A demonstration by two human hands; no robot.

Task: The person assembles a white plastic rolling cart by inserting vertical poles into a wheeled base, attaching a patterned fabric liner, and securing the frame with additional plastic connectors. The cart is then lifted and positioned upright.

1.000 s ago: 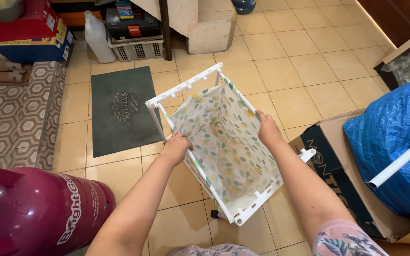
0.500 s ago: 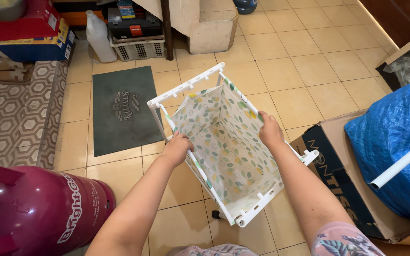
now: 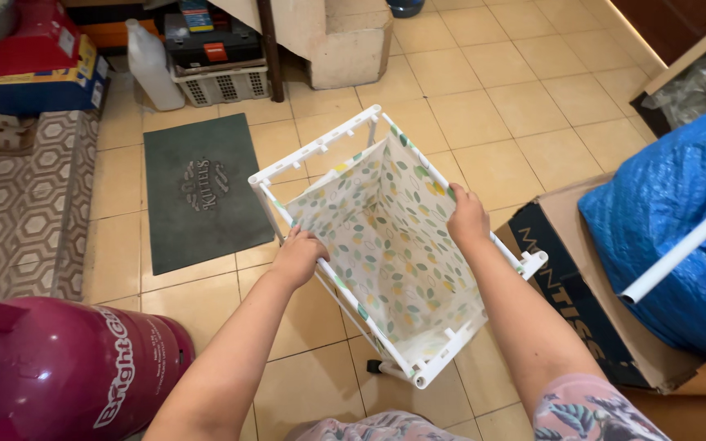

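Observation:
A laundry hamper point(image 3: 386, 237) with a white plastic tube frame and a leaf-patterned fabric liner stands on the tiled floor in front of me. My left hand point(image 3: 300, 256) grips the frame's left top rail. On the right top rail, my right hand point(image 3: 467, 216) is closed around the tube. The hamper is open at the top and looks empty inside. A small wheel shows under its near corner.
A magenta gas cylinder point(image 3: 59, 367) lies at lower left. A dark green doormat point(image 3: 198, 188) is on the floor beyond. A cardboard box point(image 3: 582, 278) with a blue tarp bag point(image 3: 680, 229) and a white pipe point(image 3: 684, 245) sits right. Crates and a jug stand at the back.
The hamper and both hands have stayed nearly in place, shifting only slightly to the right in view. Both grips are unchanged.

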